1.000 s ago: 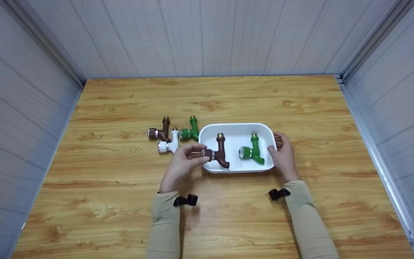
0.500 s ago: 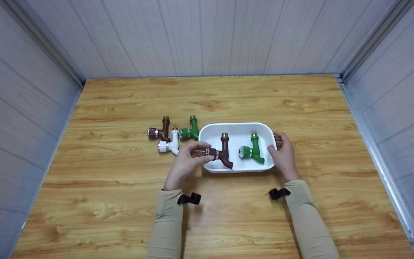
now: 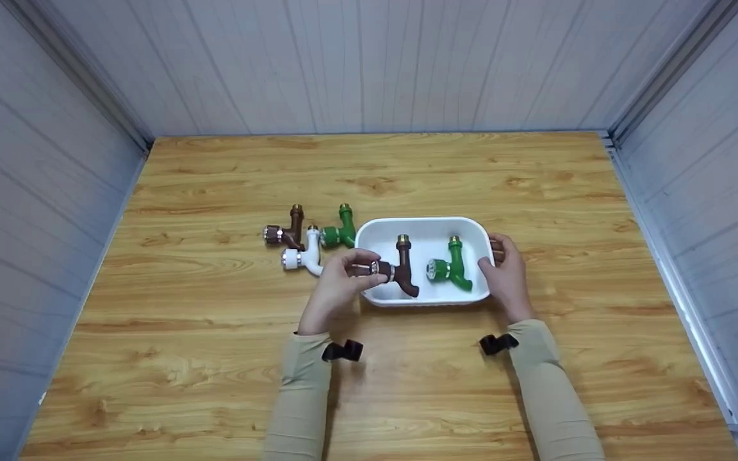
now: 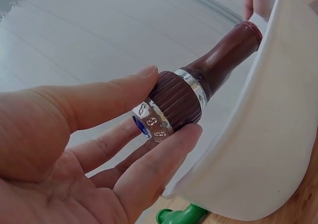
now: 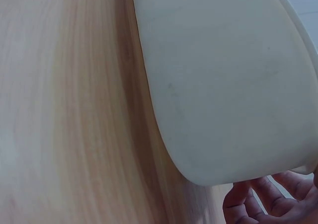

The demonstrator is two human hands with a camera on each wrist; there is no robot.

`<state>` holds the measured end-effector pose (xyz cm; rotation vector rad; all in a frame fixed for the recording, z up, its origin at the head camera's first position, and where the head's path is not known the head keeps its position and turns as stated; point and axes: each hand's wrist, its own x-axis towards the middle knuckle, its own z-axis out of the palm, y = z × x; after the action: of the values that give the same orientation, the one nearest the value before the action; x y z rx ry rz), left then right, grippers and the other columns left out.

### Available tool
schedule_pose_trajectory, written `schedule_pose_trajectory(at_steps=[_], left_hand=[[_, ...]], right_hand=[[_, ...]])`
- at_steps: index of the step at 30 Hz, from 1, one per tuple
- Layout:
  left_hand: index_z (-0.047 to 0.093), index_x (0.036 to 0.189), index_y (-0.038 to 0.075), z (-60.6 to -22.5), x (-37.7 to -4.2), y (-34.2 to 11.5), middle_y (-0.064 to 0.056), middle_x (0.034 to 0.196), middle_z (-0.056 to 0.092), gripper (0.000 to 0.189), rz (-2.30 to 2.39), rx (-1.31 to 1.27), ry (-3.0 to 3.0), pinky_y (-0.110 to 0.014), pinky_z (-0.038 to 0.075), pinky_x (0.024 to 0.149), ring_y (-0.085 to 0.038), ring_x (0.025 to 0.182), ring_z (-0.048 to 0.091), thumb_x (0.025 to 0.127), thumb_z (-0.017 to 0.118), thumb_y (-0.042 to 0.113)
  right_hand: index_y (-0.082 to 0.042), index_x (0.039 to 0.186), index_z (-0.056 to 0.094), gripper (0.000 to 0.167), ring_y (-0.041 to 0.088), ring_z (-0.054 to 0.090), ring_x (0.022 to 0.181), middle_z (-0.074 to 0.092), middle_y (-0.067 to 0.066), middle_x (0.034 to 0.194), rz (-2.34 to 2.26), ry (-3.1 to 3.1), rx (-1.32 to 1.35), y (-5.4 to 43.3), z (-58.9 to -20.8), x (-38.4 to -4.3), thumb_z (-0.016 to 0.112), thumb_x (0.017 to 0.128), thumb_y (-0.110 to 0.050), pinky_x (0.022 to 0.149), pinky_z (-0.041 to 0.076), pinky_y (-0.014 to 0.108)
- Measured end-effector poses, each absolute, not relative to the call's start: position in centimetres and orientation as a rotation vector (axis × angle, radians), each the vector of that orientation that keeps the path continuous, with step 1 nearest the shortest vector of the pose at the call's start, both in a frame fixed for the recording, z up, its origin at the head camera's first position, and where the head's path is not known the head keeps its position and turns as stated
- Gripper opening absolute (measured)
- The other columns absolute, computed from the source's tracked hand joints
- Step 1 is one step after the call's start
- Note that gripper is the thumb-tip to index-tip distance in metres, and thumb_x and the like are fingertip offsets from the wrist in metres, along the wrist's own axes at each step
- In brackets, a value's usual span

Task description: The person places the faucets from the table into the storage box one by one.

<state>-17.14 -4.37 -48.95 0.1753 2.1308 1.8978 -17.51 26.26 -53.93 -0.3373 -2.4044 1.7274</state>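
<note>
My left hand (image 3: 334, 288) pinches a brown tap (image 3: 405, 272) by its ribbed knob, thumb on one side and fingers on the other. The left wrist view shows the brown tap (image 4: 181, 97) near the tub wall, its silver band and knob toward my palm. This tap is over the left half of a white tub (image 3: 423, 221); whether it touches the bottom, I cannot tell. A green tap (image 3: 456, 272) lies inside the tub on the right. My right hand (image 3: 507, 276) grips the tub's right end, thumb at the rim and fingers outside, partly seen in the right wrist view.
Left of the tub, another brown tap (image 3: 295, 232), a white tap (image 3: 311, 257) and a second green tap (image 3: 347, 229) lie close together on the wooden table (image 3: 215, 358). Pale panel walls (image 3: 356, 70) enclose the table at the back and sides.
My left hand has moved slightly right, carrying the brown tap farther over the tub. The right hand, the tub and the other taps stay in place.
</note>
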Motion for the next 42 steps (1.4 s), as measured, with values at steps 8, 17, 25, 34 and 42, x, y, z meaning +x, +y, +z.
schedule_pose_trajectory(at_steps=[8,17,25,34,42], left_hand=[[0.063,0.111,-0.007,-49.3,-17.3,-3.5,-0.019,0.106,0.065,0.039,1.884,0.247,2.144,-0.031,0.056,0.079,-0.031,0.095,0.065,0.075,0.078,-0.001],[0.065,0.106,-0.002,-49.5,-17.6,-2.6,-0.012,0.1,0.066,0.034,1.825,0.243,2.182,-0.03,0.056,0.079,-0.025,0.092,0.065,0.075,0.079,0.002],[0.065,0.105,-0.005,-49.7,-17.7,-2.0,-0.014,0.096,0.066,0.033,1.811,0.281,2.206,-0.03,0.057,0.076,-0.025,0.088,0.066,0.076,0.079,0.002],[0.066,0.101,-0.003,-49.9,-17.9,-1.4,-0.014,0.093,0.065,0.031,1.782,0.251,2.252,-0.028,0.056,0.072,-0.026,0.083,0.065,0.074,0.081,0.003],[0.066,0.1,-0.003,-49.9,-18.3,-1.2,-0.016,0.095,0.065,0.032,1.746,0.237,2.264,-0.027,0.056,0.073,-0.026,0.082,0.065,0.074,0.082,0.005]], right_hand=[[0.003,0.13,0.048,0.046,0.03,0.052,0.103,0.055,0.02,0.117,1.722,-2.419,-0.365,26.2,-54.0,-17.5,0.054,0.085,0.01,0.091,0.045,0.036],[0.002,0.13,0.048,0.046,0.029,0.051,0.104,0.054,0.019,0.117,1.721,-2.422,-0.366,26.2,-54.0,-17.6,0.054,0.086,0.01,0.092,0.045,0.036],[0.002,0.129,0.049,0.046,0.029,0.053,0.102,0.055,0.019,0.116,1.72,-2.412,-0.366,26.2,-53.8,-17.5,0.053,0.084,0.01,0.089,0.046,0.036],[0.003,0.129,0.048,0.047,0.031,0.052,0.103,0.055,0.021,0.117,1.761,-2.386,-0.367,26.2,-53.8,-17.5,0.053,0.084,0.01,0.09,0.046,0.036],[0.008,0.131,0.045,0.047,0.037,0.051,0.107,0.052,0.027,0.119,1.776,-2.393,-0.36,25.7,-52.3,-17.0,0.051,0.084,0.012,0.092,0.044,0.039]])
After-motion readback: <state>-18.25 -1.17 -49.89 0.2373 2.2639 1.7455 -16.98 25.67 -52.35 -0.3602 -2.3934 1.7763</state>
